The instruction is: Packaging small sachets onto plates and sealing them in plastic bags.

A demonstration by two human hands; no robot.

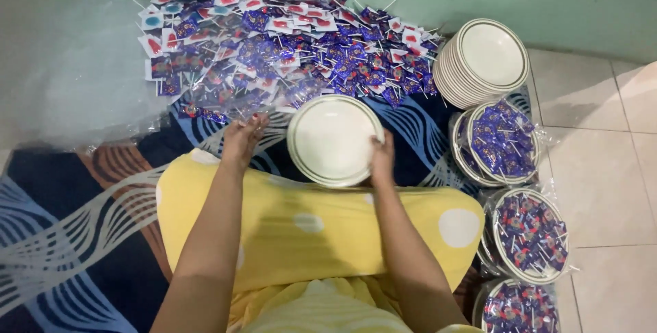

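She is filling an empty white plate (333,140) resting at her knees on the patterned mat (61,237), the right hand (381,157) pinching its rim with fingers closed. The left hand (243,136), fingers loosely spread and holding nothing I can make out, touches the edge of the wrapped lollipop pile (287,45); next it needs to gather a handful onto the plate.

A blue wave-patterned mat (75,237) covers the tiled floor (602,182). On the mat lie a heap of wrapped lollipops (287,45), 1 white plate (334,140) and a plate stack (482,62); 3 wrapped filled plates (527,234) sit alongside.
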